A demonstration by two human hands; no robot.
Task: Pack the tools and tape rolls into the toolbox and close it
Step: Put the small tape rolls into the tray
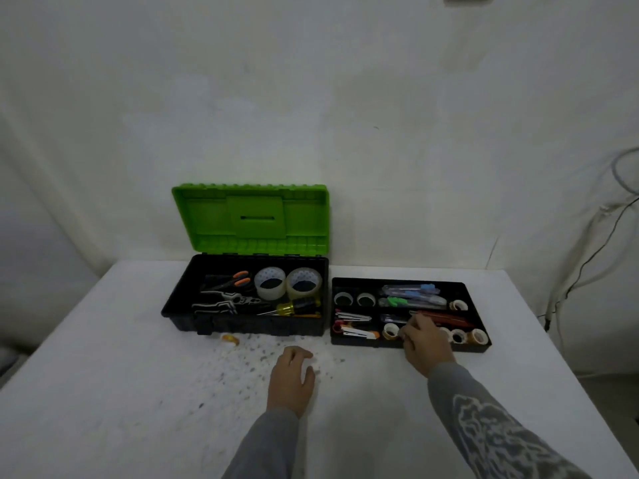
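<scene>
1. The toolbox (pixel 262 326) stands open at the far side of the table (pixel 103 375), its green lid (pixel 249 216) upright. Scissors (pixel 235 280), pliers (pixel 228 302), a screwdriver (pixel 297 305) and two big tape rolls (pixel 270 283) already lie inside.
2. The tray (pixel 363 341) sits just right of the toolbox, its long axis running left to right, parallel to the box. It holds small rolls, pens and staplers.
3. The right hand (pixel 427 340) reaches over the tray's front row, fingertips down beside a small roll (pixel 390 330). Whether it pinches anything cannot be told.
4. The left hand (pixel 292 375) rests on the table, fingers loosely curled, holding nothing.
5. A yellow roll (pixel 230 339) lies loose just in front of the toolbox — ahead and left of the left hand, the nearer one.
6. Judged from this, the tray must go leftward into the box; the right hand is already at it, while the left is nearer its box-side end.
</scene>
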